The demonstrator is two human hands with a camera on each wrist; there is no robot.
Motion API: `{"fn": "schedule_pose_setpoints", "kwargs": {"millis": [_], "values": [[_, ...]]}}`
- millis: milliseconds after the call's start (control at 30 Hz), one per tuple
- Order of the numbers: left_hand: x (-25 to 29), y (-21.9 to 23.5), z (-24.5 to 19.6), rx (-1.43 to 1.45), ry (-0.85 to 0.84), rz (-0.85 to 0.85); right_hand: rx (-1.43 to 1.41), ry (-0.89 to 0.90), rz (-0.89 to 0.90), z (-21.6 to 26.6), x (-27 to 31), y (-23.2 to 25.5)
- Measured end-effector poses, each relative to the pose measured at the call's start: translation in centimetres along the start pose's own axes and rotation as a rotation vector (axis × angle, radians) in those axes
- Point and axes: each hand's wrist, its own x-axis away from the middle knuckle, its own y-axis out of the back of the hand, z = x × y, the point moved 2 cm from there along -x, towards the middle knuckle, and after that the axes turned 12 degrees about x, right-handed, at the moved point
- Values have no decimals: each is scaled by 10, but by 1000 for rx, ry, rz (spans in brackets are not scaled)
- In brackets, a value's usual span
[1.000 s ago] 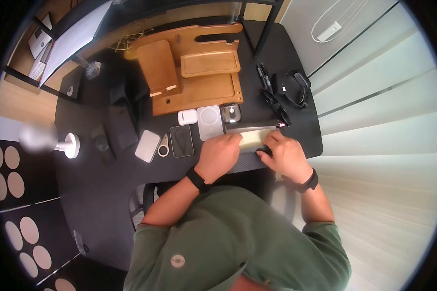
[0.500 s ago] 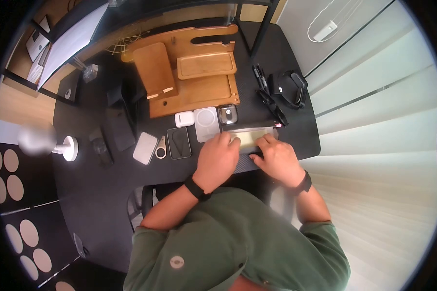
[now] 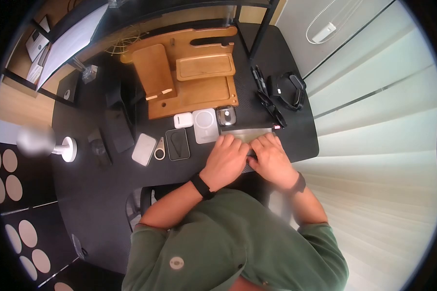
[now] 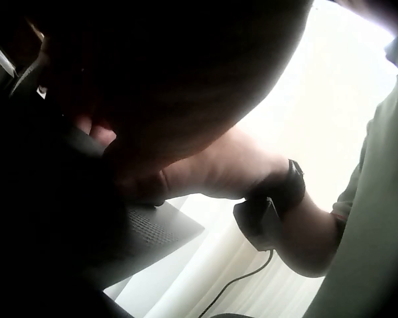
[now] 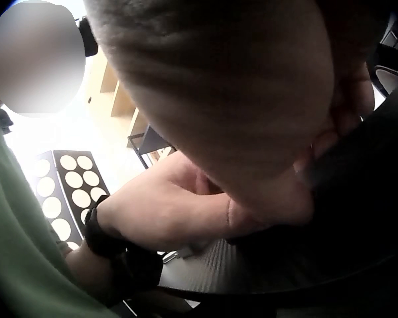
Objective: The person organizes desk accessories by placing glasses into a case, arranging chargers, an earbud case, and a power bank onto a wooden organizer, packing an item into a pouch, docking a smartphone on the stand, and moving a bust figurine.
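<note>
Left hand (image 3: 226, 162) arches close beside right hand (image 3: 275, 162).

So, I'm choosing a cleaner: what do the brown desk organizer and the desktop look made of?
Desk organizer: probably wood, smooth and satiny, given its warm brown tone. Desktop: dark, mostly matte, finely textured in the right wrist view; perhaps laminate.
</note>
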Motion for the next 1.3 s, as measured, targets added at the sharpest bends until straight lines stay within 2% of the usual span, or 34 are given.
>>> {"fn": "schedule_pose_setpoints", "kwargs": {"millis": [133,300,367,600,767,1000,1300], "values": [[-3,1,1,10,9,-12,1,26,9,-2,-2,-4],[-4,-2,4,-10,60,68,50,50,27,-5,-3,-6],[-5,-1,5,-20,69,90,76,43,118,-6,-4,-3],[-8,2,3,-37,84,137,94,29,147,-3,-5,6],[-5,3,-2,-65,74,114,-47,114,20,2,-9,9],[6,0,-5,-158,-26,25,18,111,75,-2,8,-1],[10,-1,-5,-228,4,63,161,37,81,-8,20,5]]}}
